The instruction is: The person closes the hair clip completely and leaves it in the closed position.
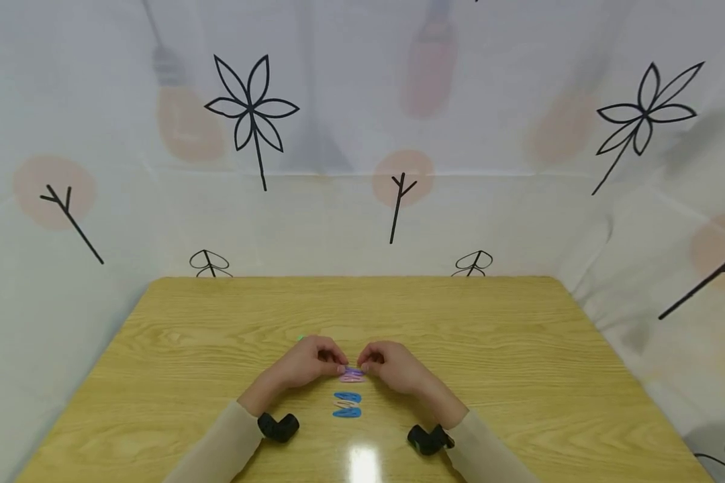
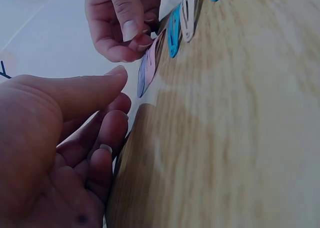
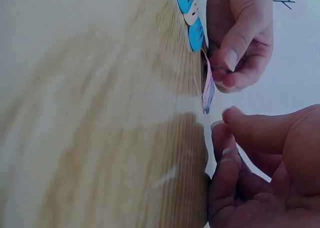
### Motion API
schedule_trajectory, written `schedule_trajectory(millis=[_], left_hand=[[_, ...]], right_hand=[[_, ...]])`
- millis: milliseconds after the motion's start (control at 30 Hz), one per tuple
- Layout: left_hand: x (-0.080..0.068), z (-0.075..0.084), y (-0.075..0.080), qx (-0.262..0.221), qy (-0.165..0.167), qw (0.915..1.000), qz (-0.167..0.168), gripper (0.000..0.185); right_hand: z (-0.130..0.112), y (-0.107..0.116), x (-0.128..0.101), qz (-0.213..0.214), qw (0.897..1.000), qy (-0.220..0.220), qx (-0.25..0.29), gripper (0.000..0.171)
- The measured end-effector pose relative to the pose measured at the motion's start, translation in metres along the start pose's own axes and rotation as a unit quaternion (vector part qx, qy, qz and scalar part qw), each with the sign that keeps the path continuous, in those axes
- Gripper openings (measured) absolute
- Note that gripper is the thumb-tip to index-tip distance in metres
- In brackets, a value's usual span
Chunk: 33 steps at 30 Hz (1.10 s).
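A purple hair clip (image 1: 354,371) lies against a pink hair clip (image 1: 352,379), both lengthwise across the wooden table. My left hand (image 1: 310,360) is at their left end, thumb and bent fingers close to the purple clip's tip. At the opposite end is my right hand (image 1: 397,365), its thumb and forefinger tips near the clip. Both wrist views show the near hand's fingertips beside the clips with no clip between them. Closer to me, a blue hair clip (image 1: 348,396), a beige hair clip (image 1: 346,404) and another blue hair clip (image 1: 347,413) form a stack of rows.
A small green thing (image 1: 301,337) peeks out behind my left hand, mostly hidden. The wooden table (image 1: 489,322) meets a pale patterned cloth (image 1: 338,221) at its back and sides. Black wrist cameras sit on both forearms.
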State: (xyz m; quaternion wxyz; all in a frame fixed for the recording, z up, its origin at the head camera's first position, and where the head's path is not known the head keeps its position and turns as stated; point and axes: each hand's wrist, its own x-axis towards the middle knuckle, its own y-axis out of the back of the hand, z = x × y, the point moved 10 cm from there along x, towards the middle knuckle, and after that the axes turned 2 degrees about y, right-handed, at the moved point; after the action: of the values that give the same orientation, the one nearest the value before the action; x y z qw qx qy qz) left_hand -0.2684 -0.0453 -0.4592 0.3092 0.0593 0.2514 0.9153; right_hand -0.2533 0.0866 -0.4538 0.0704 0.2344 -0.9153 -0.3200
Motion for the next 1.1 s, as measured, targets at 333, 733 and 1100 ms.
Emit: schedule_trajectory(millis=[333, 733, 1100], left_hand=[[0.000, 0.001, 0.003, -0.009, 0.000, 0.9999, 0.007, 0.010], [-0.004, 0.004, 0.010, -0.015, 0.003, 0.9996, 0.023, 0.012], [-0.014, 0.004, 0.041, 0.014, 0.010, 0.9969, 0.076, 0.015]], right_hand=[[-0.006, 0.007, -0.001, 0.022, 1.000, 0.004, 0.013, 0.009], [-0.009, 0.004, 0.005, 0.036, 0.999, 0.005, 0.020, 0.009], [-0.021, 0.006, 0.021, 0.056, 0.998, 0.015, 0.008, 0.013]])
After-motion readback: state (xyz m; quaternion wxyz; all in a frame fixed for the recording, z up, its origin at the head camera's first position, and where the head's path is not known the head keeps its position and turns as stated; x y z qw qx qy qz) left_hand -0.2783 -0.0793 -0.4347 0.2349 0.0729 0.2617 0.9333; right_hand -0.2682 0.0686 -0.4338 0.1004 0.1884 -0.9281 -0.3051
